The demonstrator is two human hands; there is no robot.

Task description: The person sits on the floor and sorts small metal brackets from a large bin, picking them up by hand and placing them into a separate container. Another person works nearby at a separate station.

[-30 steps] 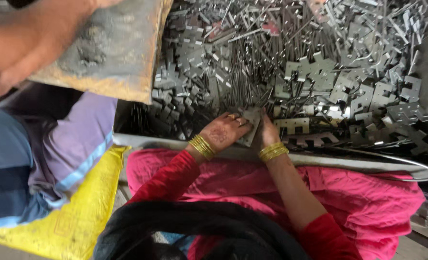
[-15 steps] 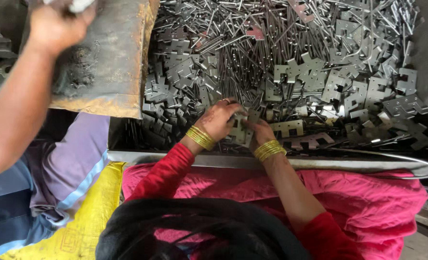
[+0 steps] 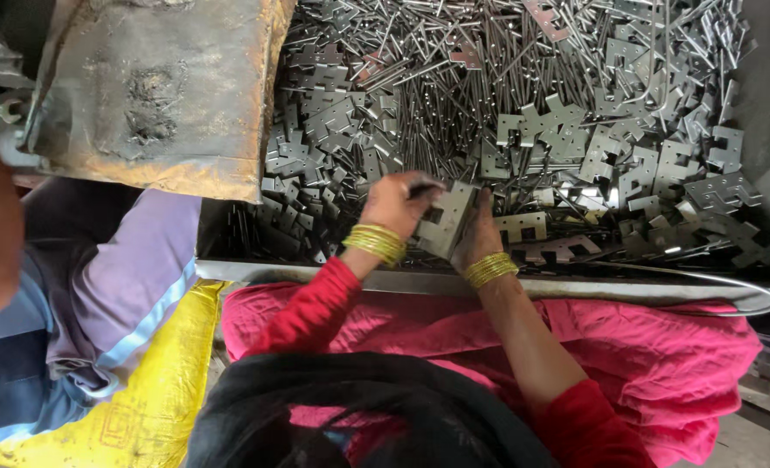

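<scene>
Head view, looking down: left hand (image 3: 395, 201) and right hand (image 3: 478, 236) both have fingers closed on one flat notched metal plate (image 3: 444, 218) — stiff, thin, sharp-edged, best gripped by its edges — just above a heap of plates and rods (image 3: 523, 113).

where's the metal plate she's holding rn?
Head view, centre: the notched metal plate sits between the left hand and right hand, just above the tray's near rim, over the pile of plates and pins.

A metal workshop: a bin (image 3: 766, 130) heaped with stamped steel plates (image 3: 627, 165) and rods (image 3: 437, 104), beside a grimy worn sack (image 3: 159, 95).
</scene>
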